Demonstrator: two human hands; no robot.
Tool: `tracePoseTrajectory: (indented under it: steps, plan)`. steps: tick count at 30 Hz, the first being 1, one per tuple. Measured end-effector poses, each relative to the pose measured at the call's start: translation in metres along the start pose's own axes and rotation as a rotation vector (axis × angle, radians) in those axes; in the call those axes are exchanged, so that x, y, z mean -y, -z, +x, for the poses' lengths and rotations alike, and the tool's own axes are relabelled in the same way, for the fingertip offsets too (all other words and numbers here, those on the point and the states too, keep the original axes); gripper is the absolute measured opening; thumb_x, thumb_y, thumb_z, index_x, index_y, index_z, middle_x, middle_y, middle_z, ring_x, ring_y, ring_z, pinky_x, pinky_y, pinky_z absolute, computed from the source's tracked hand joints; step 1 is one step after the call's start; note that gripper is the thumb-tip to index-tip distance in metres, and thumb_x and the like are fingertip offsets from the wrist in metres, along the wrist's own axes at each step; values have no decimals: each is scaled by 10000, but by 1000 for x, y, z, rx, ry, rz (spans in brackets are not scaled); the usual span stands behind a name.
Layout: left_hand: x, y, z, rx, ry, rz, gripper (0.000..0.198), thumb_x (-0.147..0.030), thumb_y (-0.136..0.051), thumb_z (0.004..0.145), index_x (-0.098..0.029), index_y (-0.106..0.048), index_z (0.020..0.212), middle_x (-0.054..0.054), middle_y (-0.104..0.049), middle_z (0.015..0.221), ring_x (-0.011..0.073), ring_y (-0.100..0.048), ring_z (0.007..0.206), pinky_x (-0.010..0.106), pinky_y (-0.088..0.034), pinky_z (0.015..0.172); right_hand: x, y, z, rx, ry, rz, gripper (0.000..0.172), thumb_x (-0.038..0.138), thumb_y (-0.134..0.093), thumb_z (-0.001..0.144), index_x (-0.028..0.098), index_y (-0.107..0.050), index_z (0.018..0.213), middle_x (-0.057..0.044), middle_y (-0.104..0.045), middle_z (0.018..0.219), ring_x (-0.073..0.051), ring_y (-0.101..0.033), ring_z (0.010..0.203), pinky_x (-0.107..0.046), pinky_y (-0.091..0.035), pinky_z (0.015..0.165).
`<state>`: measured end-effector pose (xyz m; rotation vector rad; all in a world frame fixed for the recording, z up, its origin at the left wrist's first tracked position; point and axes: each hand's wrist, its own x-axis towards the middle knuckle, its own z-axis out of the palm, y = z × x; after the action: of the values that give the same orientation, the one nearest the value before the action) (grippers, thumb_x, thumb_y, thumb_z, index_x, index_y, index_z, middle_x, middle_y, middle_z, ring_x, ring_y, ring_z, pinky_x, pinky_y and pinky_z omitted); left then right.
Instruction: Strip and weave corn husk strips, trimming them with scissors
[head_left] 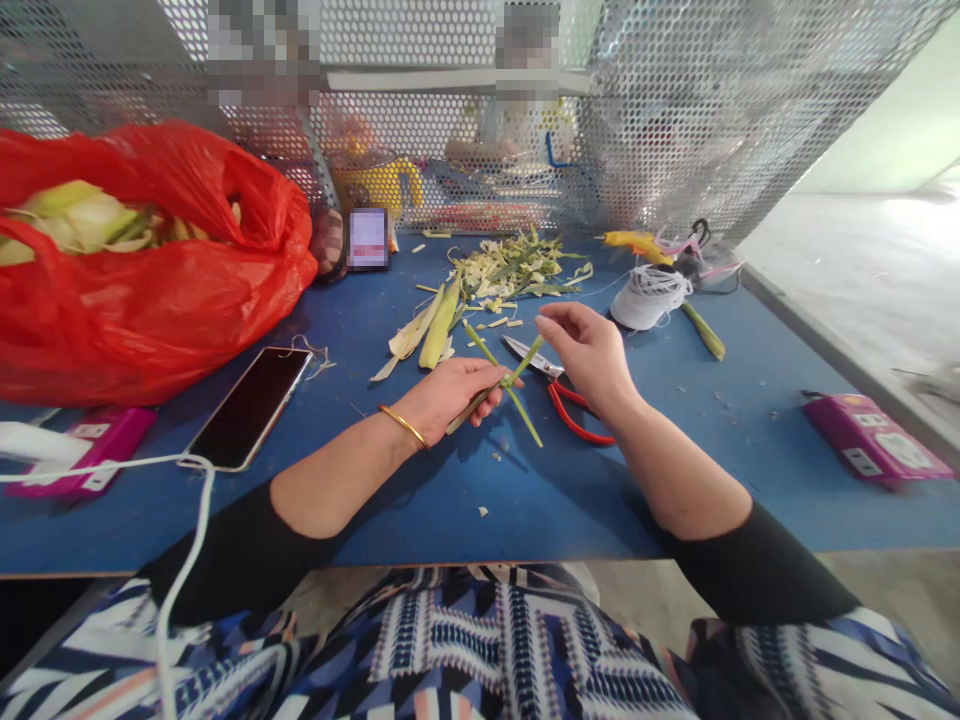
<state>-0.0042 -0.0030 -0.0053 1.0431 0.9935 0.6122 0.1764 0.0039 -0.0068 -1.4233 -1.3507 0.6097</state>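
Note:
My left hand (450, 392) is closed around thin green leaf strips (504, 380) that cross each other just above the blue table (450, 500). My right hand (585, 348) pinches the upper end of one strip with thumb and forefinger. Red-handled scissors (559, 390) lie on the table under and behind my right hand. More leaf pieces (431, 330) lie to the left of the strips.
A red plastic bag (142, 270) of leaves fills the left. A phone (251, 405) on a white cable, pink power strips (874, 448), a white thread spool (646, 296), a pile of leaf scraps (514, 268) and a perforated metal screen (675, 110) surround the work area.

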Motion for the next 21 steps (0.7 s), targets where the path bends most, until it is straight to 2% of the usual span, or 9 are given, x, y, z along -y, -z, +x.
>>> tracePoseTrajectory:
  steps: [1,3,5,7,10,13,17,19,21]
  plan:
    - [1,0,0,18,-12,36,212,-289,-679,878,-142,-743,739,-29,-535,535,54,-429,425,178,-334,406,1,1,0,23,17,-41,221,407,-708,780,188,-735,780,-14,-695,768,-165,-579,741,-310,-451,721]
    - [3,0,0,64,-26,108,223,-304,-674,874,-147,-743,730,-28,-536,523,58,-427,424,178,-323,399,4,0,-4,200,-16,-36,301,475,-730,770,179,-733,712,-5,-677,692,-157,-574,684,-295,-453,667]
    - [5,0,0,100,-33,164,252,-343,-673,869,-151,-747,723,-31,-527,505,60,-419,417,180,-316,397,6,-3,-10,420,-122,91,371,538,-765,721,172,-720,675,8,-646,607,-133,-546,583,-277,-444,582]
    - [8,-1,0,109,-52,205,274,-385,-691,849,-153,-751,715,-33,-521,488,61,-415,412,183,-311,401,9,-7,-16,525,-221,238,391,544,-813,650,167,-708,670,14,-633,569,-116,-526,519,-265,-434,518]
    - [9,-1,1,98,-85,254,254,-391,-733,801,-158,-760,703,-35,-521,466,64,-410,406,191,-299,405,12,-12,-21,511,-294,347,377,492,-855,588,166,-670,631,20,-609,534,-105,-515,480,-252,-415,466]
    - [7,0,1,84,-107,271,198,-341,-745,781,-167,-771,691,-41,-506,447,65,-403,401,197,-292,408,9,-16,-21,441,-297,386,360,454,-856,577,181,-622,589,39,-576,524,-93,-482,462,-248,-392,448]
    - [5,1,0,79,-139,291,169,-304,-751,779,-178,-780,670,-39,-509,444,64,-411,410,191,-290,409,1,-20,-21,271,-213,340,345,428,-829,590,191,-580,559,52,-530,536,-84,-424,513,-247,-356,495]
    - [5,1,0,88,-131,285,166,-308,-773,770,-178,-781,668,-39,-511,439,63,-414,409,186,-296,407,-3,-21,-19,270,-170,268,331,436,-789,643,195,-575,567,48,-518,544,-96,-420,540,-261,-357,526]
    - [5,1,0,71,-101,241,178,-322,-792,765,-170,-778,674,-40,-514,439,62,-419,406,181,-307,405,-4,-18,-17,254,-83,154,271,412,-730,720,197,-605,611,27,-568,591,-126,-481,589,-285,-403,587]
